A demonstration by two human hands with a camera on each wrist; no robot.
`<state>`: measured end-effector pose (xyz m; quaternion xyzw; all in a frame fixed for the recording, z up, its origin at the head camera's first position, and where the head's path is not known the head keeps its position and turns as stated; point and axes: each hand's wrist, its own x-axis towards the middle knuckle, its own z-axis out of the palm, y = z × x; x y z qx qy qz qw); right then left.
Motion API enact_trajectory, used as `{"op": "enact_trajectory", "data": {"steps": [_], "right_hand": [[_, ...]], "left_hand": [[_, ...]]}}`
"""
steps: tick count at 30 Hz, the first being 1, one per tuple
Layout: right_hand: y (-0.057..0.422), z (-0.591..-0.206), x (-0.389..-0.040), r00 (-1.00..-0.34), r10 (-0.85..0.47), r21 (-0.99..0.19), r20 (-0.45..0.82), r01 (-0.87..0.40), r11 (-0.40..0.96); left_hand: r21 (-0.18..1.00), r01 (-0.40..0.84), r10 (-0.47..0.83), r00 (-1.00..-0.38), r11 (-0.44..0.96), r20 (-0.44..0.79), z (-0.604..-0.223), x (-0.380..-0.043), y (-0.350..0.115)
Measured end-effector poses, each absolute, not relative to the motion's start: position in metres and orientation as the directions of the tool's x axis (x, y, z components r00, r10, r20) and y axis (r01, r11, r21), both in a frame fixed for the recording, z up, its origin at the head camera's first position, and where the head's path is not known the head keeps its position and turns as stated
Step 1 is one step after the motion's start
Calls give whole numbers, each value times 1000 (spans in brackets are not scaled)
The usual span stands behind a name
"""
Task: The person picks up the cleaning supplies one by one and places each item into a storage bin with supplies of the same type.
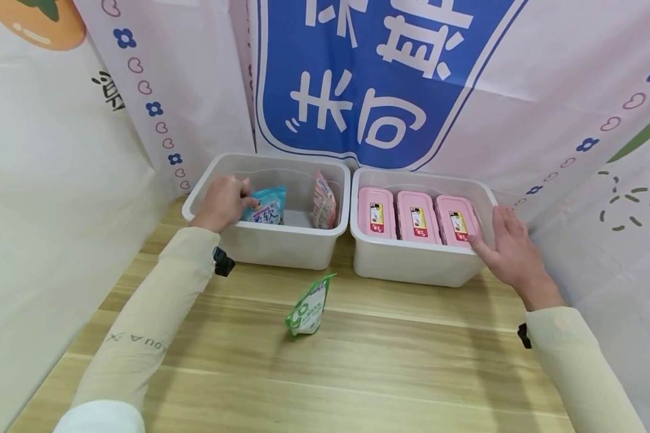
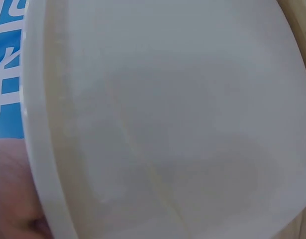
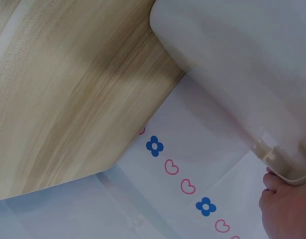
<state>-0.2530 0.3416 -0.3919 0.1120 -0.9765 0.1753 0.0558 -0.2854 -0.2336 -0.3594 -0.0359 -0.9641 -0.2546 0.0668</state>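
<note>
My left hand (image 1: 224, 201) reaches over the front rim of the left white bin (image 1: 281, 246). Its thumb and fingertips pinch the upper left edge of a blue packet (image 1: 268, 207) standing inside. In the left wrist view the bin's outer wall fills most of the picture, and only part of the hand (image 2: 13, 191) shows past the rim. My right hand (image 1: 514, 252) grips the right rim of the right white bin (image 1: 411, 264), thumb toward the inside. In the right wrist view, curled fingers (image 3: 272, 186) hold that rim from outside.
A pink packet (image 1: 324, 203) leans at the right end of the left bin. Three pink lidded boxes (image 1: 418, 219) stand in the right bin. A green and white pouch (image 1: 310, 308) stands on the wooden table (image 1: 390, 373). Printed cloth (image 1: 195, 78) hangs behind and at both sides.
</note>
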Motion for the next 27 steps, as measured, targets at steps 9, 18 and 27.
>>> {"op": "enact_trajectory", "data": {"steps": [9, 18, 27], "right_hand": [[342, -392, -253, -963, -213, -327, 166, -257, 909], [341, -391, -251, -964, -222, -319, 146, -258, 912], [341, -391, -251, -959, -231, -309, 162, -271, 912]], "left_hand": [[486, 56, 30, -998, 872, 62, -349, -281, -235], [498, 66, 32, -997, 865, 76, -334, -270, -241], [522, 65, 39, -997, 850, 60, -306, -256, -246]]}}
